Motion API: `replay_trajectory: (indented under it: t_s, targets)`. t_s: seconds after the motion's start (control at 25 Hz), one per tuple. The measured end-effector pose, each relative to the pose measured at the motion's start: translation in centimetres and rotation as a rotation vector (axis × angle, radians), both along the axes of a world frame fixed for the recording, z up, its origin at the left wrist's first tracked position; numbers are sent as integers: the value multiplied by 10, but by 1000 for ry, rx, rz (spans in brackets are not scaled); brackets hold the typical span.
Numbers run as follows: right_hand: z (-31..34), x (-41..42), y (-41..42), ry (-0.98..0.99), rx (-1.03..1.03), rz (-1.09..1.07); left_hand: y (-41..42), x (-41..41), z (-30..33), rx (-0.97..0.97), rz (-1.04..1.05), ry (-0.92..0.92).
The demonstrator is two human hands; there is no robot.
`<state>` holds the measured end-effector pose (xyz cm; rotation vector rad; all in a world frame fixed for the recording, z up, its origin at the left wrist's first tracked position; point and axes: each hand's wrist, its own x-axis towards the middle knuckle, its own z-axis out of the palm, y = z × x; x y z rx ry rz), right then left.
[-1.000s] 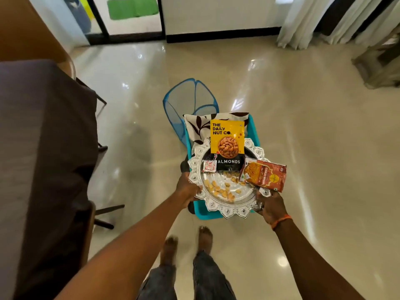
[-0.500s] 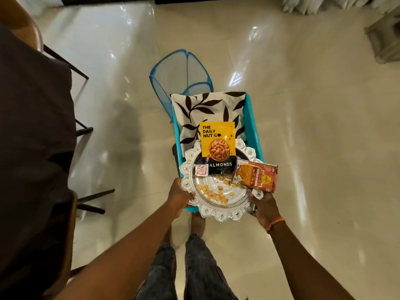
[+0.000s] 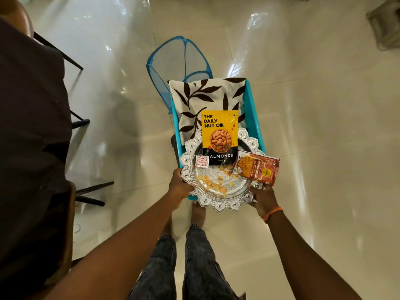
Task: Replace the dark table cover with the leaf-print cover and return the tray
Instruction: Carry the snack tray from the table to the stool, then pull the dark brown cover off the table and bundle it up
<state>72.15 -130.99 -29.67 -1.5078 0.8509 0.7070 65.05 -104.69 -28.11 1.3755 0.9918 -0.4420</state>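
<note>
Silver tray [image 3: 223,199] gripped at its near rim by left hand [image 3: 179,188] and right hand [image 3: 260,199], carrying almond pouch [image 3: 219,137], red snack packet [image 3: 256,169] and loose nuts [image 3: 213,186], leaf-print cover [image 3: 201,100] just beyond hands in blue tub [image 3: 252,118], dark-covered bench [image 3: 28,131] well left.

The tray [image 3: 220,202] hides the leaf-print cover's [image 3: 201,100] near end and both hands' fingers beneath its rim.

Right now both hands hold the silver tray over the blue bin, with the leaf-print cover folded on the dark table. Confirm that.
Not quite. In the head view the leaf-print cover lies in the blue bin, not on the dark table. Left hand and right hand do hold the silver tray.
</note>
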Motion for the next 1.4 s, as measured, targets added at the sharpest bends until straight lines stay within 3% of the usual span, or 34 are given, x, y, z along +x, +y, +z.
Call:
replay_trajectory:
  t_s: [0.12,0.28,0.4,0.48,0.6,0.96,1.08,1.24,1.4]
  targets:
    - [14,1,8,45,-99,-80,-1,1,9,1,-7,38]
    - [42,-11,18,90,-570,-137,2,2,29,158,119,168]
    - [72,-25,45,21,-573,-31,13,-17,57,243,177,161]
    - [92,-19,76,-130,-615,32,27,-32,76,271,222,115]
    - [127,-22,139,-329,-451,170,59,-73,109,344,310,44]
    - [177,-129,307,-455,-163,559,173,-277,170,563,724,92]
    - [184,-196,362,-448,-77,806,200,-342,172,434,891,136]
    - [178,-276,425,-435,-22,1176,234,-387,172,94,1166,58]
    - [156,-318,487,-215,117,1323,275,-383,152,65,1240,79]
